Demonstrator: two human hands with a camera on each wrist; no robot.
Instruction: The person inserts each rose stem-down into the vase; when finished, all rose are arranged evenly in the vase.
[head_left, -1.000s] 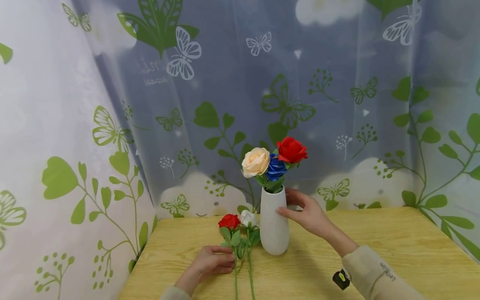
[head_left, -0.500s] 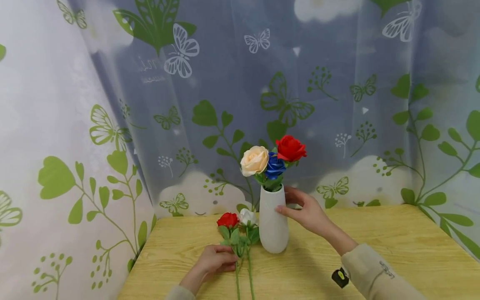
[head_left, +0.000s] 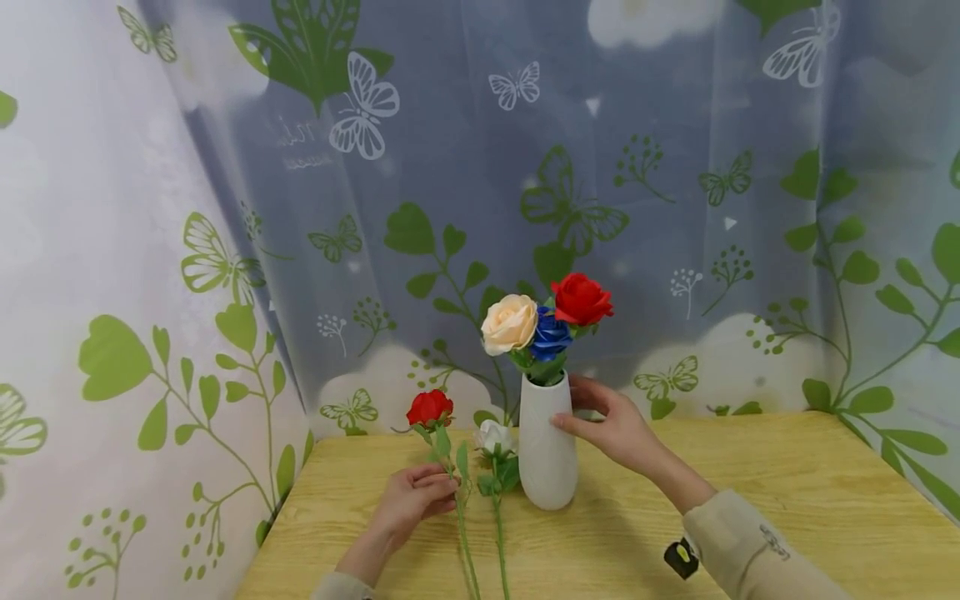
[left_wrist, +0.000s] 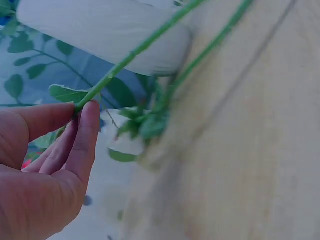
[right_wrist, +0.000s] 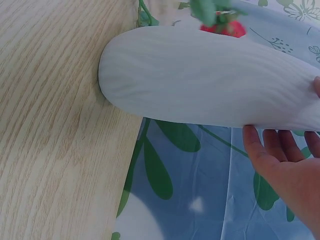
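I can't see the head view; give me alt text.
A left hand pinches a red rose's stem; the right hand holds a white vase of cream, blue and red roses. A white rose lies on the wood-grain table.

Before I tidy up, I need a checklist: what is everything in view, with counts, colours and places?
Table: 1, yellow wood-grain, foreground
Vase: 1, white, upright on table
Cream rose: 1, cream, in vase, left
Blue rose: 1, blue, in vase, middle
Upper red rose: 1, red, in vase, right
White rose: 1, white, on table beside vase
Lower red rose: 1, red, left of white rose
Printed backdrop: panel count unclear, blue-grey, white and green, behind table
Sleeves: 2, beige, on forearms
Left hand: 1, bare, pinching lower red rose's stem
Right hand: 1, bare, holding vase
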